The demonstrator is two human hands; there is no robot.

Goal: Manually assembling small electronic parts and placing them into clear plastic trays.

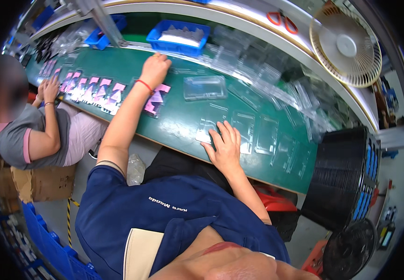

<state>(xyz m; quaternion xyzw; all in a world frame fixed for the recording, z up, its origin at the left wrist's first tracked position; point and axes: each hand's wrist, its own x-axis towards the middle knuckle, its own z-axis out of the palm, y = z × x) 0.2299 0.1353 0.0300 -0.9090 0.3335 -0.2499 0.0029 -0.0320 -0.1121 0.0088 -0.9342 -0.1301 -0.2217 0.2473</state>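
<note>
My left hand (pixel 155 71), with a red cord on its wrist, reaches to the far side of the green table, just in front of a blue bin (pixel 177 39) holding white and grey pieces. Its fingers are curled together; what they hold, if anything, cannot be made out. Below that wrist lies a clear package with pink and purple pieces (pixel 154 103). My right hand (pixel 226 148) rests with fingers spread at the edge of a clear plastic tray (pixel 205 128). Beside it, more clear trays (pixel 267 135) lie in a row to the right. A larger clear case (pixel 205 87) lies beyond.
Several pink-and-white packs (pixel 92 88) line the table's left part, where a co-worker's hands (pixel 49 88) are busy. Clear plastic parts (pixel 253 65) pile along the back. Black stacked trays (pixel 337 177) stand at the right end. A fan (pixel 346 45) and red-handled scissors (pixel 282 21) are on the shelf.
</note>
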